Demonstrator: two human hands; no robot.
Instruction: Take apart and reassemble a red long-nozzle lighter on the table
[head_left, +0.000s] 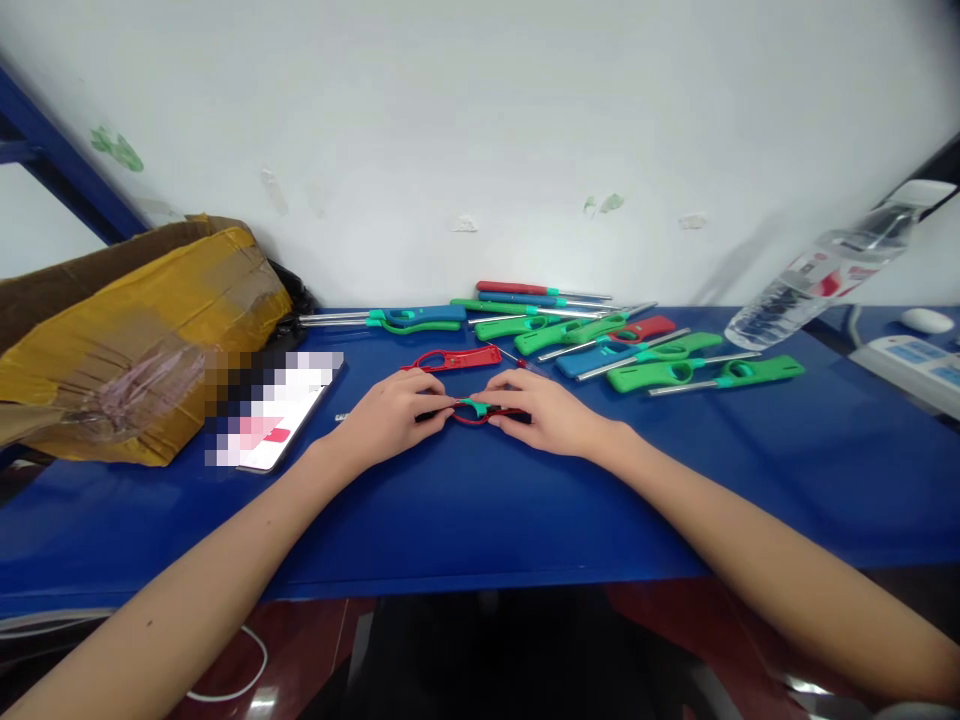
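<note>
Between my two hands is a red lighter casing (470, 421) with a teal-green trigger (478, 408) in its loop. My left hand (397, 412) pinches the left end, fingertips at the loop. On the other end, the fingers of my right hand (546, 412) close around the body and hide much of it. Just behind lies another red casing piece (472, 358), flat on the blue table (465, 510). A small dark red part with a thin wire (521, 364) shows beyond my right fingers. Near my left hand is a small metallic piece (342, 417).
Several long-necked lighters (652, 376) in green, blue and red lie at the back. A phone (289, 415) and a taped cardboard box (142, 350) are on the left. A water bottle (821, 270) stands tilted in view at right, near a white device (911, 370).
</note>
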